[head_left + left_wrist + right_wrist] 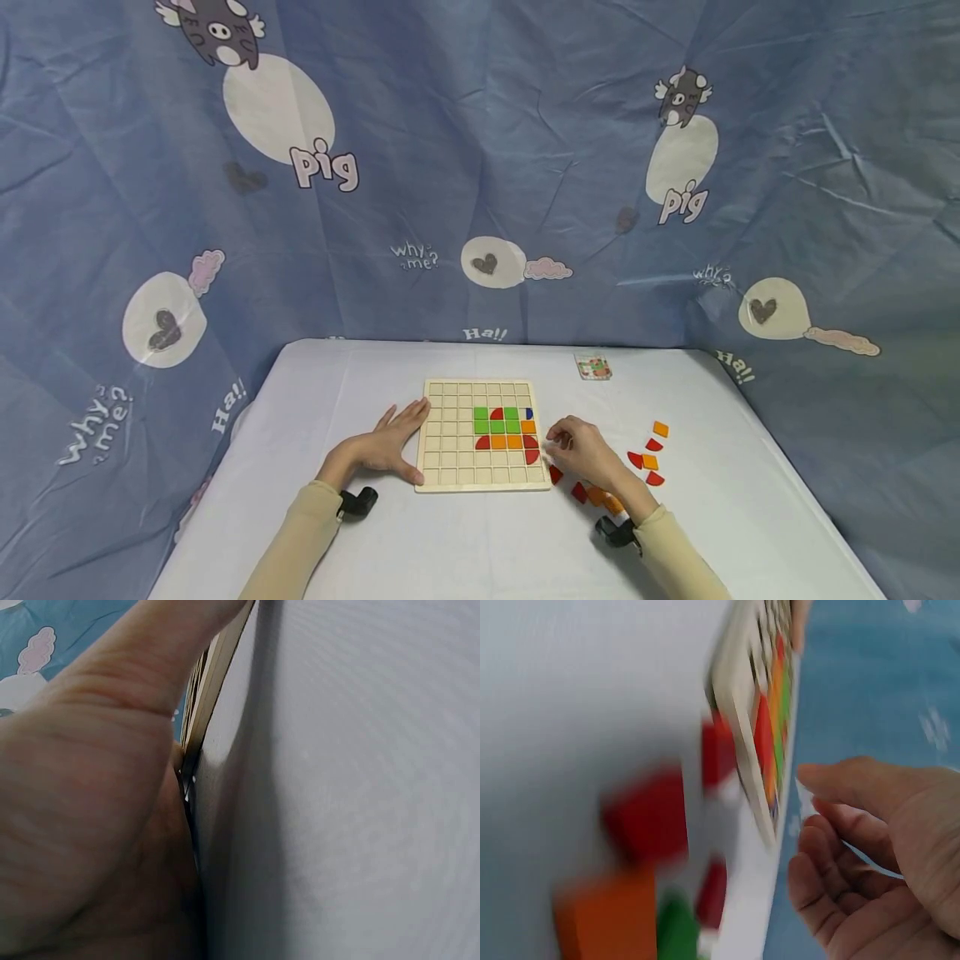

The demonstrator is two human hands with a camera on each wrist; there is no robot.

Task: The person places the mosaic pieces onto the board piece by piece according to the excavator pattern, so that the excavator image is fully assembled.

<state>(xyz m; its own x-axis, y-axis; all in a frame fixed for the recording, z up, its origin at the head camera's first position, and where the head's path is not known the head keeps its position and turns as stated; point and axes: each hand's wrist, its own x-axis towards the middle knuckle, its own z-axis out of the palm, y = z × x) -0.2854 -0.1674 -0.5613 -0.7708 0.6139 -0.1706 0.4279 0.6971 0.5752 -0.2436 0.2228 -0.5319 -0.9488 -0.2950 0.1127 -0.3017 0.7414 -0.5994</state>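
L hand (pixel 390 446) spread wide, gripping nothing, thumb & fingertips on board's (pixel 446 458) L edge, prob. to steady it, lower ctr of frame. R hand (pixel 581 450) half-curled just off R edge, thumb & index tips slightly apart, no pc seen in it. Set pcs (pixel 497 427) fill R-side cells; loose pcs (pixel 655 479) lower R, likely for easy reach. Card (pixel 595 367) beyond, R of ctr, prob. for ref.
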